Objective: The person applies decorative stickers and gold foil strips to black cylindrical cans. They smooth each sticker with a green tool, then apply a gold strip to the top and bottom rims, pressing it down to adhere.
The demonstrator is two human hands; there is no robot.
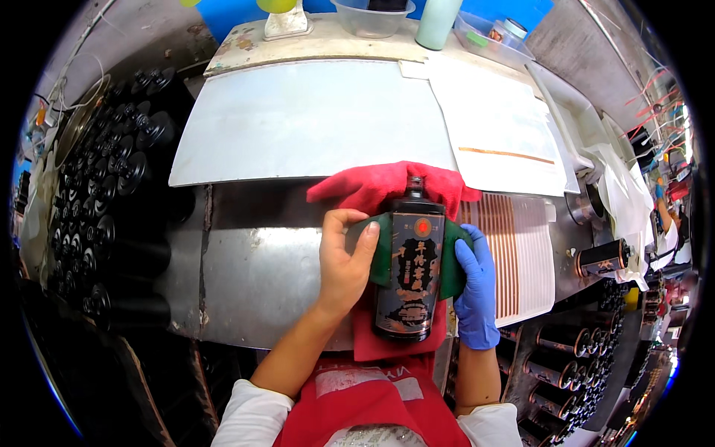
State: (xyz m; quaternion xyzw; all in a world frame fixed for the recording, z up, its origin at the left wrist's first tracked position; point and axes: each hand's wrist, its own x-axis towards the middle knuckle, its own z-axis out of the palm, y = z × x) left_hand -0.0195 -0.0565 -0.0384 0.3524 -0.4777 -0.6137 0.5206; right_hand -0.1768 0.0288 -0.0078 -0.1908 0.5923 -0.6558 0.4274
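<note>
A black bottle (410, 298) with a printed front in copper, white and red lies on a red cloth (365, 186), its neck pointing away from me. Dark green flexible material (382, 257) shows at both sides of the bottle; whether it is one sheet passing beneath or two pieces is hidden. My left hand (346, 257), bare, pinches the green material's left end between thumb and fingers. In a blue glove, my right hand (477, 283) closes on the right end, thumb on top.
Right of the cloth lies a sheet with brown strips (506, 253). White paper (499, 127) and a pale board (313, 119) cover the far side. Many black bottles (126, 171) crowd the left; more printed bottles (555, 369) stand racked at lower right. One bottle (602, 258) sits at the right edge.
</note>
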